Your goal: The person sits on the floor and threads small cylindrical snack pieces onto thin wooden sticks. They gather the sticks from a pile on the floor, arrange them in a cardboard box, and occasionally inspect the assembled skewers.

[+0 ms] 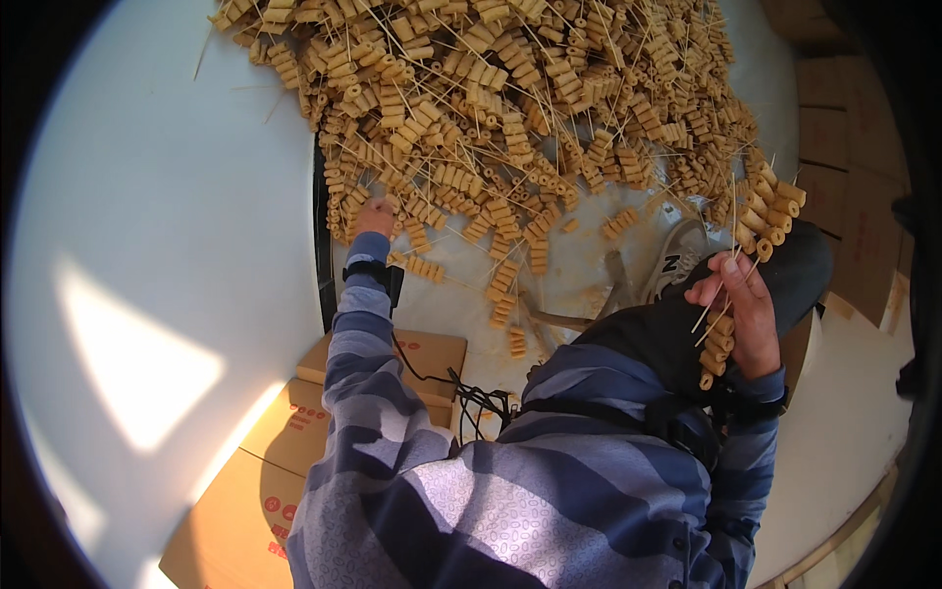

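Note:
A big heap of skewers (471, 93), each a thin stick threaded with several short, hollow, tan-brown rolls, fills the far middle. My left hand (375, 216) reaches to the heap's near left edge and touches the skewers there. Its fingers point away and are mostly hidden, so what they grip does not show. On the right, above my leg, my right hand (744, 306) is closed round the sticks of several skewers (770, 211). Most of their rolls stick out above the fingers. One more row of rolls (718, 351) hangs below, against the palm.
Loose skewers (502, 285) lie on the clear sheet before me. Cardboard boxes (294, 422) stand at near left, beside a black cable (481, 398). More boxes (849, 177) are stacked on the right. My shoe (677, 260) rests near the heap. A white surface (177, 196) runs along the left.

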Demonstrator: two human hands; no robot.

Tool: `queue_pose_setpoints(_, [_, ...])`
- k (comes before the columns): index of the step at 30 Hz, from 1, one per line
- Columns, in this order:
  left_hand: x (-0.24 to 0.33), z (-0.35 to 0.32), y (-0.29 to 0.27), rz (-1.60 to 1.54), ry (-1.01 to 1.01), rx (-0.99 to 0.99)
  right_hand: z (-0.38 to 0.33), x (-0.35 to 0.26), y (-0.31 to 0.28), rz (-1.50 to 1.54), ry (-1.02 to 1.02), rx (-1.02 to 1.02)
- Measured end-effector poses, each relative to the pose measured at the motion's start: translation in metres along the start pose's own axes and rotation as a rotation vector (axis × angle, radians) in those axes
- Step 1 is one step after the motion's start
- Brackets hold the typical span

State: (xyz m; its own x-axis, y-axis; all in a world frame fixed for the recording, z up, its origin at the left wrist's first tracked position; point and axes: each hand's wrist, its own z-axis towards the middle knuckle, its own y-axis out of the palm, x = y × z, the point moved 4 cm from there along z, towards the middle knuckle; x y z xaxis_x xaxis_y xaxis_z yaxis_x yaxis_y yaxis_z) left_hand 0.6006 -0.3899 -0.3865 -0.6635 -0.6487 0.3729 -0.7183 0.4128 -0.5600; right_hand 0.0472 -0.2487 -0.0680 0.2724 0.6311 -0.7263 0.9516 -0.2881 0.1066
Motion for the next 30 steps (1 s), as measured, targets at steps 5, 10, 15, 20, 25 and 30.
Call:
queue_pose_setpoints(5, [-0.043, 0.047, -0.078, 0.141, 0.005, 0.408, 0.003, 0.002, 0.0, -0.02, 0.021, 0.016])
queue_pose_setpoints(10, [-0.066, 0.067, -0.087, 0.075, -0.17, 0.254, 0.004, 0.001, 0.001, -0.071, 0.029, -0.003])
queue_pose_setpoints(15, [-0.082, 0.066, -0.079, 0.181, -0.235, 0.19, 0.006, 0.0, 0.002, -0.062, 0.032, -0.003])
queue_pose_setpoints(20, [-0.102, 0.078, -0.075, 0.095, -0.24, 0.146, 0.006, -0.003, 0.004, -0.061, 0.022, -0.012])
queue_pose_setpoints(25, [-0.095, 0.076, -0.058, 0.039, -0.255, 0.085, -0.001, -0.007, 0.001, -0.091, 0.016, 0.017])
queue_pose_setpoints(30, [-0.083, 0.055, -0.037, 0.419, -0.085, -0.117, 0.002, -0.007, 0.0, -0.05, 0.015, -0.019])
